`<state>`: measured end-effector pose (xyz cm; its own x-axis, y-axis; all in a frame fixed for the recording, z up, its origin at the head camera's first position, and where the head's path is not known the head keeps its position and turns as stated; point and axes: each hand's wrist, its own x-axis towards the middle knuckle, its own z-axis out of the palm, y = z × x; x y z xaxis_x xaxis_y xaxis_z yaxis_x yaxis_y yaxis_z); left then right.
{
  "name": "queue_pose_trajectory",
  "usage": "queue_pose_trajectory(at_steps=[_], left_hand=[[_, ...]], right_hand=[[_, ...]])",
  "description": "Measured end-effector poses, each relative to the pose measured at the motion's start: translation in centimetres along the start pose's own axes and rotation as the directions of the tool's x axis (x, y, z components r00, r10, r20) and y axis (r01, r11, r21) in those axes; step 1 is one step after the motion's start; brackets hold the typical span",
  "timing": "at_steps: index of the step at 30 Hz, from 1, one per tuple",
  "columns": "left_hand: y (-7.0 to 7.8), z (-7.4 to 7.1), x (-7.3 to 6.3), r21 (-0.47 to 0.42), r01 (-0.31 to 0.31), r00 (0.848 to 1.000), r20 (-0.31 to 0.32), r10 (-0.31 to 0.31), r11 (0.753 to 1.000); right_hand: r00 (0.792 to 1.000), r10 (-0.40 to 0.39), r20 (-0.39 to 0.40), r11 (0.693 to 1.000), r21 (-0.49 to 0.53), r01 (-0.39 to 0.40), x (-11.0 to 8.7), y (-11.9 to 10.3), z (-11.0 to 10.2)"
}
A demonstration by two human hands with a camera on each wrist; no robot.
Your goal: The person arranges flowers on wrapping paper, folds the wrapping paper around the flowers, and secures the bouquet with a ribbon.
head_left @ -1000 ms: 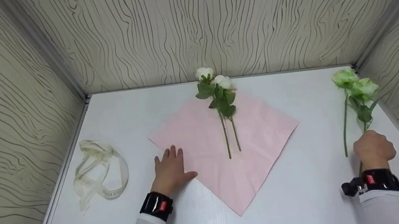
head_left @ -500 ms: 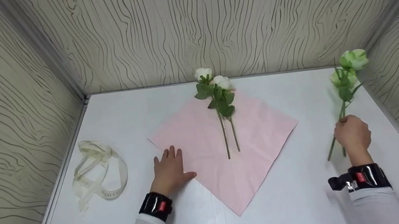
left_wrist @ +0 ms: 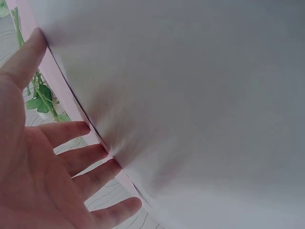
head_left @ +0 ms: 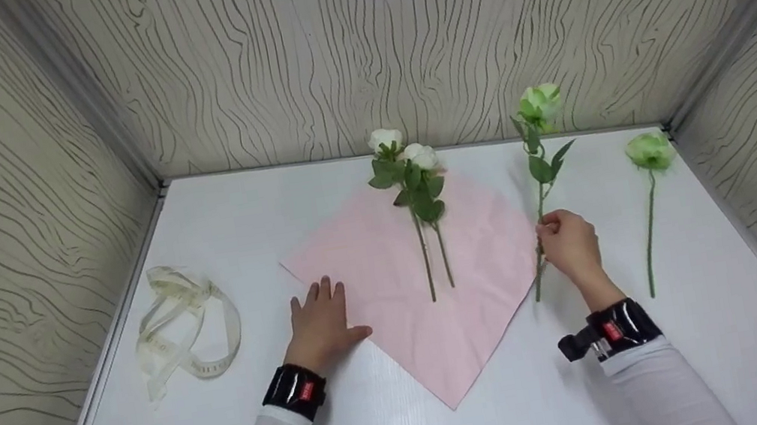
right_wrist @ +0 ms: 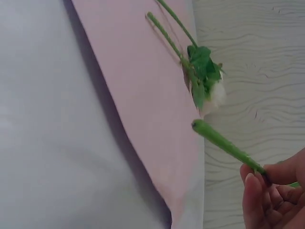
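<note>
My right hand [head_left: 572, 243] pinches the stem of a green artificial rose [head_left: 541, 104] at the right corner of a pink sheet of wrapping paper [head_left: 400, 346]. In the right wrist view the stem's cut end [right_wrist: 219, 139] juts out past the thumb and fingers. My left hand [head_left: 321, 326] rests with spread fingers on the paper's left edge; the left wrist view shows its fingertips [left_wrist: 112, 164] along that edge. Two white roses [head_left: 421, 157] lie on the paper, their blooms at its far corner and their stems pointing toward me.
A second green rose [head_left: 650, 153] lies on the white table [head_left: 743, 307] at the right. On the left is a loosely coiled cream ribbon [head_left: 229, 327] with printed lettering. Wood-patterned panels [head_left: 351, 42] stand around the back and sides of the table.
My right hand has lifted one green rose from the pair at the right and carried it leftward to the paper's right corner. The left hand stays where it was.
</note>
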<state>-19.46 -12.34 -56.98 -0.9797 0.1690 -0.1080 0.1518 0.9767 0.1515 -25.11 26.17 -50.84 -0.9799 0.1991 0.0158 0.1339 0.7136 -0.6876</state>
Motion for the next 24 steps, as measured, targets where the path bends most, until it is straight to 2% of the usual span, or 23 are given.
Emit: queue_pose_trajectory(at_steps=[6, 13, 24], left_hand=[[0.0, -0.1, -0.1, -0.010, -0.001, 1.000, -0.005, 0.001, 1.000], [0.0, -0.1, -0.1, -0.020, -0.004, 1.000, -0.012, 0.004, 1.000], [0.4, -0.6, -0.5, -0.033, 0.017, 1.000, 0.003, -0.017, 0.999]], right_hand=[[0.998, -0.054, 0.031, 0.997, 0.055, 0.052, -0.1, -3.5, 3.6], [0.986, -0.152, 0.063, 0.988, 0.004, 0.152, 0.4, -6.7, 7.3], [0.986, -0.143, 0.090, 0.985, -0.081, 0.150, 2.8, -8.7, 10.5]])
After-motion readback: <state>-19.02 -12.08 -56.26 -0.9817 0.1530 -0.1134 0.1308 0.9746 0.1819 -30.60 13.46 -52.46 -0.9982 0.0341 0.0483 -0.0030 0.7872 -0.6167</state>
